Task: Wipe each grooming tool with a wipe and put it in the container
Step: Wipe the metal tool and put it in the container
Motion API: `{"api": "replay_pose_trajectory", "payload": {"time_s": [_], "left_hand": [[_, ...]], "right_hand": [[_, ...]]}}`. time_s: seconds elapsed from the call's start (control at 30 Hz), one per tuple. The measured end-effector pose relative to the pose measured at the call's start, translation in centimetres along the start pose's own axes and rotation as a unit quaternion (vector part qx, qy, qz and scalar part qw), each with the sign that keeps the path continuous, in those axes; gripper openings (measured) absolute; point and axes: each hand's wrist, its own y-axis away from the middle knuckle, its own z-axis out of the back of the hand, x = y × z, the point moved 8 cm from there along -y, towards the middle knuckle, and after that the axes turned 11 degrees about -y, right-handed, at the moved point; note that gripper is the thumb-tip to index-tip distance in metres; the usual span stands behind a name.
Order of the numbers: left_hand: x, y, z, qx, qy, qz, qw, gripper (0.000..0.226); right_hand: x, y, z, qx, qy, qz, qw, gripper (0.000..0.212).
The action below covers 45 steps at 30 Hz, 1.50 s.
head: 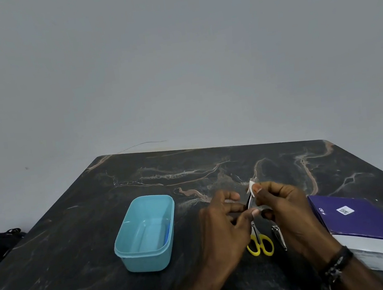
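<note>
Nearest, both forearms reach in from the bottom edge, the right one with dark bead bracelets (336, 263) at the wrist. Just past them on the worktop (80, 269) lie yellow-handled scissors (259, 244) and, beside them to the right, a metal nail clipper (278, 236), neither one touched. A purple-topped box (357, 225) sits further right.

Above the scissors the hands meet. The left hand (222, 223) has its fingers (242, 207) closed on the lower end of a thin dark tool (248, 201), holding it nearly upright off the worktop; what kind of tool it is I cannot tell. The right hand (289, 207) has thumb and forefinger pinched shut on a small white wipe (252, 186) folded over the tool's upper end, palm turned inward and wrist raised.

By its look the tool is light, stiff and narrow, probably smooth enough to slip once damp, so a firm pinch at the base while the wipe slides along the length seems the sound hold. The wipe is soft and limp and will bunch unless kept pressed around the tool.

To the left, slightly beyond the hands, stands the open blue container (123, 245), with what may be one blue item along its right inner wall. Scissors and clipper are likely yet to be wiped
</note>
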Motion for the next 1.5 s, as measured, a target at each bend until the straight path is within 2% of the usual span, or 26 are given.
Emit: {"api": "replay_pose_trajectory", "payload": {"time_s": [0.13,0.3,0.6,0.87,1.13,1.23,1.37,1.5], "left_hand": [[0.2,0.0,-0.3,0.000,-0.049,-0.021,0.999,0.016],[0.5,0.1,-1.0,0.022,-0.047,-0.022,0.998,0.015],[0.1,0.2,-1.0,0.050,-0.036,-0.039,0.997,0.019],[-0.7,0.7,-1.7,0.072,-0.082,-0.086,0.990,0.020],[-0.6,0.5,-1.2,0.053,-0.072,-0.091,0.992,0.022],[-0.7,0.6,-1.3,0.059,-0.071,-0.095,0.991,0.021],[-1.2,0.9,-1.8,0.072,-0.079,-0.112,0.988,0.019],[-1.2,0.8,-1.6,0.065,-0.080,-0.111,0.988,0.019]], "right_hand": [[0.7,0.0,0.2,-0.014,0.003,0.020,1.000,0.015],[0.5,0.0,0.1,-0.006,-0.004,0.009,1.000,0.015],[0.6,0.6,-1.7,0.074,0.022,-0.002,0.997,0.020],[0.9,0.1,-0.2,-0.001,0.019,0.035,0.999,0.016],[0.6,0.5,-1.6,0.066,0.057,0.003,0.996,0.022],[0.9,0.4,-1.6,0.055,0.059,0.017,0.997,0.021],[1.3,0.2,-0.3,-0.001,0.037,0.043,0.998,0.020],[1.2,0.2,-0.6,0.018,0.053,0.039,0.998,0.022]]}}
